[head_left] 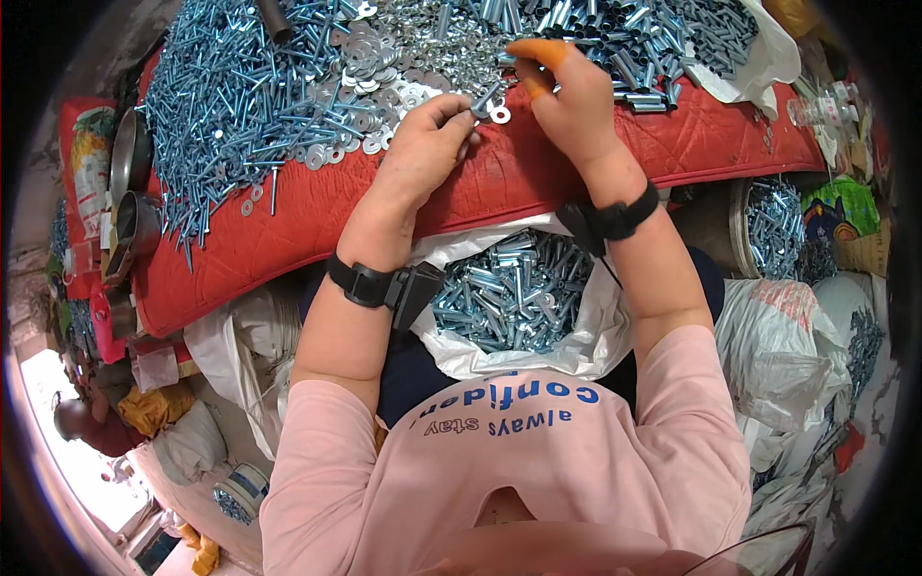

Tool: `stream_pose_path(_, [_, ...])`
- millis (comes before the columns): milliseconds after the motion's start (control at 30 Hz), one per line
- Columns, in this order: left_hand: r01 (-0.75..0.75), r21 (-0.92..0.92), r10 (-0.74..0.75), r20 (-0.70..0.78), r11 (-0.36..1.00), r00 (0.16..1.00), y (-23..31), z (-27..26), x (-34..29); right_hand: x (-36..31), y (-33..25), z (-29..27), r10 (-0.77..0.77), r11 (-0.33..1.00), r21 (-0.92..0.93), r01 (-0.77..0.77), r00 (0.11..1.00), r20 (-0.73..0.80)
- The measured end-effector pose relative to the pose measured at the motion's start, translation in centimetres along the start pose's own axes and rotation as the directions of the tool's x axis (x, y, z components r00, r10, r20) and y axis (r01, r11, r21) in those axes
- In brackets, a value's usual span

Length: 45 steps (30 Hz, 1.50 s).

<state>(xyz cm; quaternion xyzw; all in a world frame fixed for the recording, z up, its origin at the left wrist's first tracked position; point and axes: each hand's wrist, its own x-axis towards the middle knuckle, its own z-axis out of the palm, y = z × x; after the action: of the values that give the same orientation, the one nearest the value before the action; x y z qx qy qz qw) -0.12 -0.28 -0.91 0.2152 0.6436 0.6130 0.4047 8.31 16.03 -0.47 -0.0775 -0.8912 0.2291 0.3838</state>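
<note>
My left hand (427,144) is closed at the front of the red quilted surface, with a bolt (485,100) pinched between thumb and fingers. The bolt slants up to the right, and its far tip points toward my right hand (574,96). Orange covers wrap the index finger and thumb of that right hand; these two are apart, over the edge of a heap of small shiny metal parts (471,56). Whether its fingertips touch a part cannot be made out. A flat washer (499,114) lies just beside the bolt, and more washers (370,72) are heaped beyond my left hand.
Long bolts (216,106) cover the left of the red padded surface (317,216); metal sleeves (624,67) lie at the right. Below its edge, an open white sack (615,331) holds assembled bolts. A tipped metal container (741,226) with bolts stands right, metal bowls (130,158) left.
</note>
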Motion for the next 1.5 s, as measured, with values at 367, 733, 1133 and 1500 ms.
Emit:
stream_pose_path(367, [-0.059, 0.243, 0.086, -0.100, 0.968, 0.991, -0.4, -1.0, 0.8, 0.6, 0.5, -0.2, -0.054, 0.966, -0.243, 0.084, 0.990, 0.129])
stream_pose_path(733, [-0.032, -0.081, 0.034, 0.024, 0.996, 0.999, 0.1, -0.1, 0.1, -0.8, -1.0, -1.2, -0.186, 0.982, 0.049, 0.180, 0.963, 0.194])
stream_pose_path(1133, [0.046, 0.016, -0.046, -0.002, 0.999, 0.999, 0.3, -0.5, 0.4, -0.1, 2.1, 1.3, -0.057, 0.935, -0.341, 0.098, 0.990, 0.127])
stream_pose_path(1500, [0.061, -0.006, -0.061, 0.007, 0.998, 0.998, 0.3, -0.5, 0.3, -0.3, 1.4, 0.5, 0.074, 0.983, -0.173, -0.057, 0.993, 0.095])
